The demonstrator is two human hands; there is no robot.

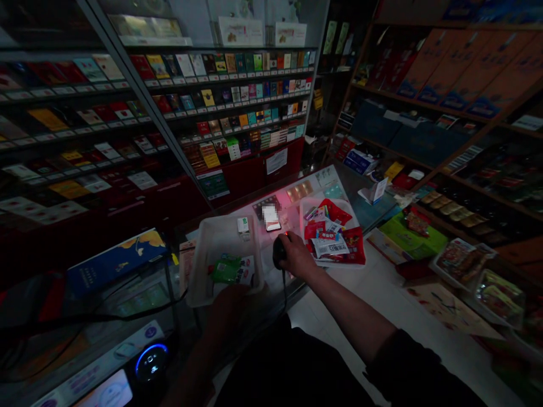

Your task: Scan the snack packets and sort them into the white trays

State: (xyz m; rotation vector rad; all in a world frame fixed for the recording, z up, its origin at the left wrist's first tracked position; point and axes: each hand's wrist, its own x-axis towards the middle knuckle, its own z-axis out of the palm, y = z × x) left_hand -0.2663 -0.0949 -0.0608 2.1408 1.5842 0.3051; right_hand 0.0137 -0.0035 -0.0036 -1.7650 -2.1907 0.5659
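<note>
**Blue box [116, 259] to red packets [338, 211], with a black scanner [278, 252] in hand between them**

Starting on the left, the blue box lies flat on the glass-topped bench [268, 257], and nearer the person a round device [151, 362] glows with a blue ring. Next along, a white tray [212, 240]: a green packet [227, 270] lies inside at the near end, a small white box [243, 225] at the far end. And here's the left hand [227, 302], deep in shadow at the tray's near edge; too dark to tell whether its fingers are open or closed!

On to the middle: a phone [271, 218] lies lit on the bench in a pinkish glow. Just nearer, the right hand [294, 257] has its fingers wrapped around the scanner, a red light showing on top, the cable [285, 285] hanging below. Right beside it, a second white tray [301, 220] brims with the red packets and a white packet [331, 247]. Far right, a green box [407, 234] carries a reddish packet [417, 222].
</note>
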